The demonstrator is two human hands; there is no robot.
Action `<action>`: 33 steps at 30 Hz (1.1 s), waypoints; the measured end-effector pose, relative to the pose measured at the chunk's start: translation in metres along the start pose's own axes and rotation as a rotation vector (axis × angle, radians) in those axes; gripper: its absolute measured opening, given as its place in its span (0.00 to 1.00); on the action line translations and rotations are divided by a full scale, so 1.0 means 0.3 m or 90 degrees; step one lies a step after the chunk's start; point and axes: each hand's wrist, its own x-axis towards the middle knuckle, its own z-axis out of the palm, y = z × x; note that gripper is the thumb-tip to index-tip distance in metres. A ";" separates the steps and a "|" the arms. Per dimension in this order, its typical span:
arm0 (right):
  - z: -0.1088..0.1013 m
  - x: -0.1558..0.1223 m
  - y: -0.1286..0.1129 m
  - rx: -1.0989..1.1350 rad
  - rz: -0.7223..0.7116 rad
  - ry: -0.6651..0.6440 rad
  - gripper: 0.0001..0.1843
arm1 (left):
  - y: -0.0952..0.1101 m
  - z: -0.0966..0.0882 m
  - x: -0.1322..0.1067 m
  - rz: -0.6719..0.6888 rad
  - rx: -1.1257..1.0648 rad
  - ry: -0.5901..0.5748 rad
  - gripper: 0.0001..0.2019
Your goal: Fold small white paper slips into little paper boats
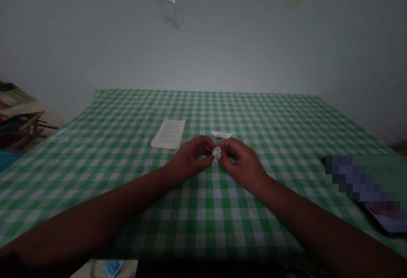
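Note:
Both my hands meet at the middle of a table covered in a green and white checked cloth (203,210). My left hand (190,157) and my right hand (241,163) each pinch a small folded piece of white paper (216,154) held between their fingertips, just above the cloth. The fingers of both hands are curled closed around it. A small white folded paper scrap (222,134) lies on the cloth just beyond my hands.
A folded printed sheet (169,133) lies on the cloth to the far left of my hands. A phone with a blurred screen (378,197) rests at the table's right edge. A plain wall rises behind the table, and clutter sits at the far left.

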 end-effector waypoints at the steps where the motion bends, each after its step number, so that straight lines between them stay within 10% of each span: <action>1: 0.001 -0.001 0.002 0.011 0.008 0.001 0.12 | 0.000 0.000 0.000 -0.008 -0.009 0.000 0.12; 21: 0.005 0.007 0.005 0.147 0.027 0.049 0.03 | -0.006 -0.019 0.007 0.071 -0.023 0.007 0.08; 33: 0.024 0.002 0.025 0.189 0.113 0.013 0.12 | 0.020 0.002 0.002 -0.046 -0.061 0.051 0.08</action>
